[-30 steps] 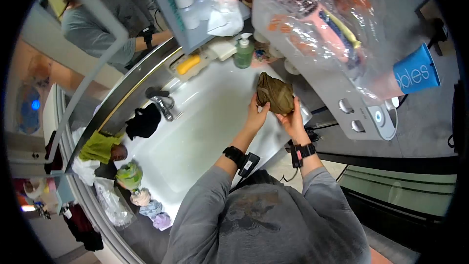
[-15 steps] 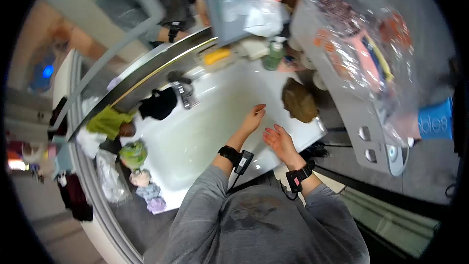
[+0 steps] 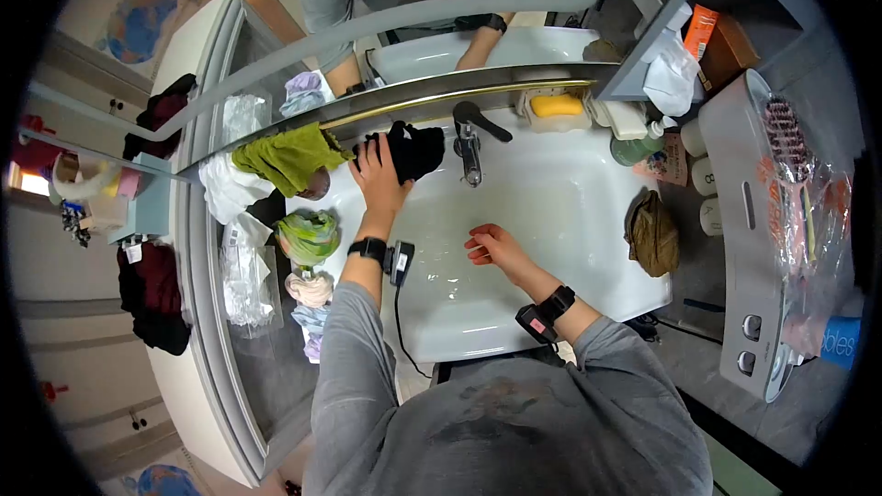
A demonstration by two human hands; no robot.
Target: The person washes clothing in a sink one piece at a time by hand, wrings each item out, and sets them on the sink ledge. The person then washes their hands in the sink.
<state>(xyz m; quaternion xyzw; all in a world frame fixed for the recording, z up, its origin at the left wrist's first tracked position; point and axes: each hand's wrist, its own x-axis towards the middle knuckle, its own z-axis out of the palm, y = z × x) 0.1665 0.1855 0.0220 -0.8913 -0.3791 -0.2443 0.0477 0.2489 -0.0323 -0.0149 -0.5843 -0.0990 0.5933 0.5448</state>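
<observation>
A black cloth [image 3: 418, 149] lies bunched on the back left rim of the white sink [image 3: 588, 211], beside the tap [image 3: 469, 149]. My left hand [image 3: 378, 179] is at the cloth's left end, fingers spread and thumb near its lower edge; whether it grips any fabric is not plain. Over the basin hovers my right hand [image 3: 498, 248], fingers loosely bent and apart, with nothing in it. Left of my left hand lies a yellow-green cloth [image 3: 292, 158]. Shallow, clear-looking water appears to stand in the basin.
Along the left rim sit a green-and-white bundle [image 3: 309, 237] and a cream one [image 3: 310, 289]. A brown cloth bundle [image 3: 652, 234] rests on the right rim. At the back are yellow soap [image 3: 557, 107] and a green bottle [image 3: 638, 145]. A grey-white holder [image 3: 742, 220] stands right.
My view has turned and now faces the tap squarely. My left hand has moved from over the basin to the black cloth; my right hand has moved further over the basin.
</observation>
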